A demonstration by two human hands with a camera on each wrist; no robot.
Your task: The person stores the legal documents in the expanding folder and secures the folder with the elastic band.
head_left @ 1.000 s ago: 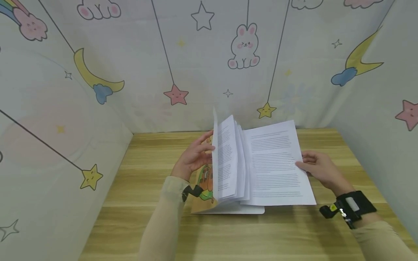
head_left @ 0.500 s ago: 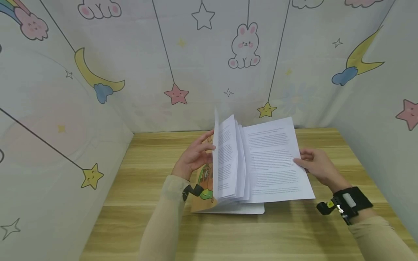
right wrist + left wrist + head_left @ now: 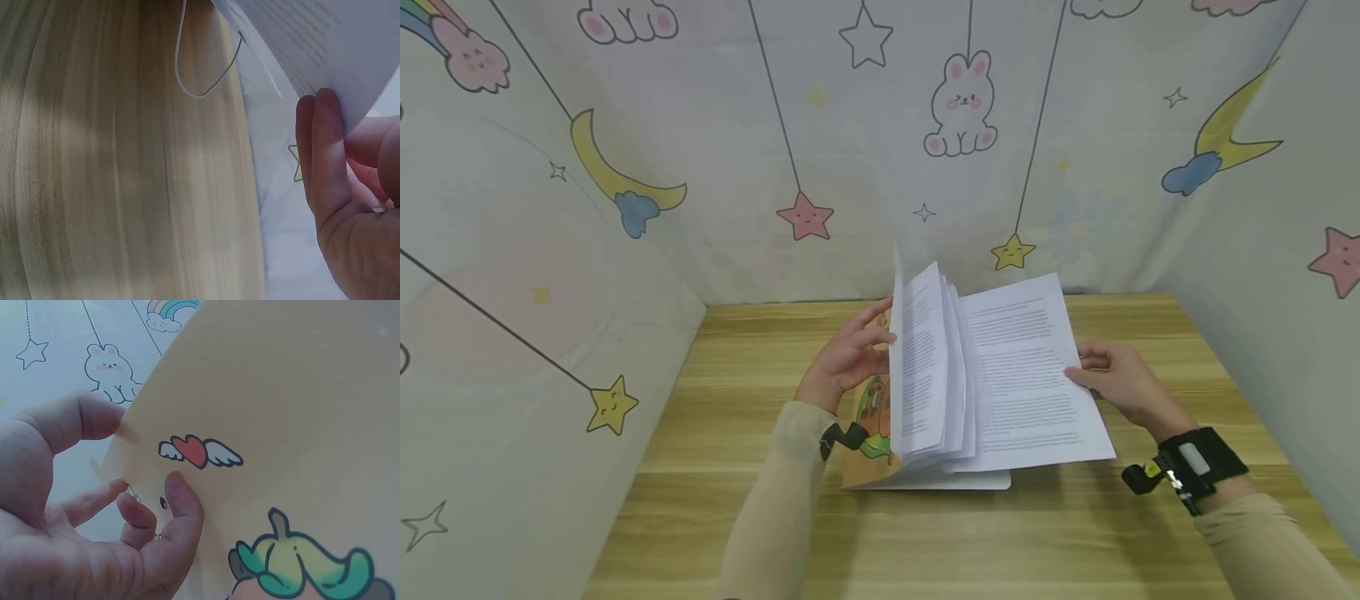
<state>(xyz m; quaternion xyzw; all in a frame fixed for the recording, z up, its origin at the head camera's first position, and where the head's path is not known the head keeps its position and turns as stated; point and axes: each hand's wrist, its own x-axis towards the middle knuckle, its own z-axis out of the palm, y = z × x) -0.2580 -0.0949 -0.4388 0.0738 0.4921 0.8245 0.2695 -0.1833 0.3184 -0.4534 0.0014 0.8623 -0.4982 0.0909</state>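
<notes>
A folder (image 3: 871,467) stands partly open on the table, its tan cover bearing cartoon drawings outside and white inside. My left hand (image 3: 850,358) holds the raised cover by its outer edge; in the left wrist view the cover (image 3: 300,412) shows a winged red heart near my curled fingers. Several printed pages (image 3: 922,358) stand fanned beside the cover. To the right, my right hand (image 3: 1123,379) pinches the outer edge of a printed sheet (image 3: 1026,375), thumb on its face and fingers behind. In the right wrist view a thin pale loop (image 3: 201,97) hangs near the paper.
The wooden table (image 3: 925,542) reaches back to a white cloth wall (image 3: 880,167) printed with stars, moons and a rabbit. Side walls of similar cloth flank the table at left and right. A black strap (image 3: 1202,467) carries the right wrist camera.
My right hand has moved slightly left, bringing the sheet's outer edge closer to the folder. The left hand and the raised cover have hardly moved.
</notes>
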